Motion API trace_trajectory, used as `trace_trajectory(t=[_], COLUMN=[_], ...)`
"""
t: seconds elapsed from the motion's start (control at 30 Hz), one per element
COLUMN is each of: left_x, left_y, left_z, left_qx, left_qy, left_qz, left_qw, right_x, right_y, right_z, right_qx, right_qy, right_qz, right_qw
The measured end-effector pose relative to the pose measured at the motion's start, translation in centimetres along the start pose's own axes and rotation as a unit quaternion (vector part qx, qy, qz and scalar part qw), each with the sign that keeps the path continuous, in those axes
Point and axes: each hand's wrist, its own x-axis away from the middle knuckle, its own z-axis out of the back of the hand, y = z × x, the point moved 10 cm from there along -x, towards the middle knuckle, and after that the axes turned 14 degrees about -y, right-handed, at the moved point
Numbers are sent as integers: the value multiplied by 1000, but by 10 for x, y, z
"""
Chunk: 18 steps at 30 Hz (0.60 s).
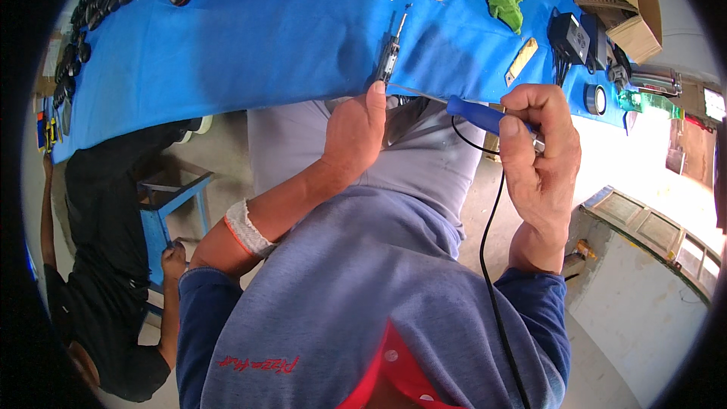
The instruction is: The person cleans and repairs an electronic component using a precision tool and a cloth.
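Note:
My left hand grips a slim dark part with a silver face and a thin metal rod at its far end. It is held upright at the near edge of the blue-covered table. In my right hand is a screwdriver with a blue handle. Its thin shaft points left, and the tip reaches the dark part close to my left thumb; whether it touches cannot be made out. A thin black cable hangs beside my right hand and runs down across my shirt.
On the table's right lie a green cloth, a yellowish strip, a black power adapter, a tape roll and a cardboard box. Dark rounded pieces line the left edge. Another person in black sits at left by a blue stool.

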Motion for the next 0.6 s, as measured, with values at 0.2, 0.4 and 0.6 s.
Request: trace_trajectory(t=[0.2,0.4,0.6], left_x=[0,0,2], left_y=[6,8,8], left_z=[1,1,1], left_qx=[-25,-22,-27], left_qy=[20,6,11], left_qz=[-28,-41,-47], left_qw=[999,999,998], right_x=[0,9,12], right_y=[4,19,20], right_z=[3,1,5], right_qx=[31,-22,-29], right_qy=[-11,7,39], right_qz=[-50,-89,-78], right_qw=[998,996,996])
